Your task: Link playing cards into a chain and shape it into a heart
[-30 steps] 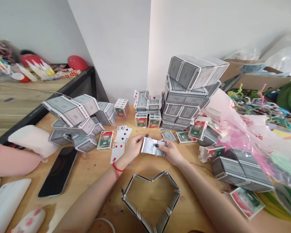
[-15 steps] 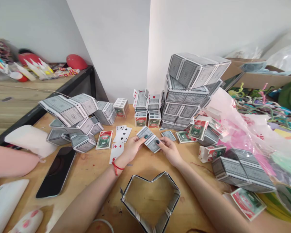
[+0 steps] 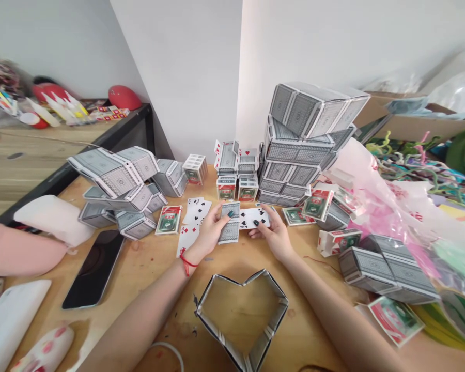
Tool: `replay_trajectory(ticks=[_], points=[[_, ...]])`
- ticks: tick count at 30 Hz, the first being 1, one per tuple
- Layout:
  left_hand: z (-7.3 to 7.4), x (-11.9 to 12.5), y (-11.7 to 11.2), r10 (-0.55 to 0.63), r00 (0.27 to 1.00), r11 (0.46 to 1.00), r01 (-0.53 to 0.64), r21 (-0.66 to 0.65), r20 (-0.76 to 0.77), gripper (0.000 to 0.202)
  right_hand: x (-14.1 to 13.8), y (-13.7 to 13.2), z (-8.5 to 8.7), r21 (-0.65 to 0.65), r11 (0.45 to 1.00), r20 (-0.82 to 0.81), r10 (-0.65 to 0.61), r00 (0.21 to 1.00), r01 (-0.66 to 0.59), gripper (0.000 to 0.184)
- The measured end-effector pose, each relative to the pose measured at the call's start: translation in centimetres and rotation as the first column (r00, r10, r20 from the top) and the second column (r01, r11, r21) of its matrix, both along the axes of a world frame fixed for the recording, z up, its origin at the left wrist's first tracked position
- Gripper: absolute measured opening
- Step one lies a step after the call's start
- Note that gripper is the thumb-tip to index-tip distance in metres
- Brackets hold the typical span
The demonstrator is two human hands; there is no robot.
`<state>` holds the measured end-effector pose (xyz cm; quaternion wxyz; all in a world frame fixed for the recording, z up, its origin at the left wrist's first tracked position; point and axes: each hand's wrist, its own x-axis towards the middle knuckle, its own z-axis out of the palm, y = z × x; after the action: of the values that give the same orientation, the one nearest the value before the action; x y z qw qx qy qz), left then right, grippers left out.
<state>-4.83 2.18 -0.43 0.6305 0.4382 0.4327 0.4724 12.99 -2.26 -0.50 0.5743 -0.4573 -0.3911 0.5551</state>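
Observation:
My left hand (image 3: 207, 232) is closed on a grey-backed playing card (image 3: 228, 235), which stands roughly upright and has a pale band across its middle. Pinched between thumb and fingers of my right hand (image 3: 277, 235) is a spade card (image 3: 251, 216), face showing, its left edge meeting or passing behind the grey-backed card. Several face-up cards (image 3: 197, 209) lie just left of my left hand, next to a red-and-green card box (image 3: 168, 220). Nearer me, between my forearms, sits a heart-shaped frame (image 3: 272, 325) made of cards.
Tall stacked card blocks (image 3: 290, 173) stand behind on the right, with more card blocks (image 3: 120, 181) at left. A black phone (image 3: 93, 268) lies front left. Card boxes (image 3: 339, 242), another card block (image 3: 387, 271) and pink plastic (image 3: 366, 175) crowd the right side.
The grey-backed piece between both hands has turned upright and is now in my left hand alone. My right hand has moved slightly right and now shows a spade card.

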Motion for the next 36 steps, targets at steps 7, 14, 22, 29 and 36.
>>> replay_trajectory(ticks=[7,14,22,29,36], points=[[-0.1,-0.1,-0.2,-0.057,0.988,0.993,0.070,0.091,-0.143,0.055,0.5,0.1,-0.2,0.010,0.998,-0.032,0.068,0.997,-0.068,0.050],[-0.5,-0.1,-0.2,-0.128,0.979,0.981,0.148,0.122,-0.156,0.051,0.4,0.1,-0.2,-0.013,0.998,-0.094,0.052,0.994,-0.054,0.043],[-0.9,0.0,-0.1,-0.044,0.984,0.994,0.060,0.089,-0.175,0.049,0.7,0.2,-0.4,0.002,1.000,-0.155,-0.026,0.988,0.027,0.044],[-1.0,0.0,-0.3,-0.081,0.976,0.987,0.106,0.118,-0.200,0.049,0.4,0.2,-0.3,-0.004,1.000,-0.097,0.009,0.995,-0.009,0.040],[-1.0,0.0,-0.4,-0.007,0.991,0.995,0.021,0.100,-0.137,0.049,0.4,0.2,-0.2,0.021,0.999,-0.102,-0.040,0.994,0.043,0.039]])
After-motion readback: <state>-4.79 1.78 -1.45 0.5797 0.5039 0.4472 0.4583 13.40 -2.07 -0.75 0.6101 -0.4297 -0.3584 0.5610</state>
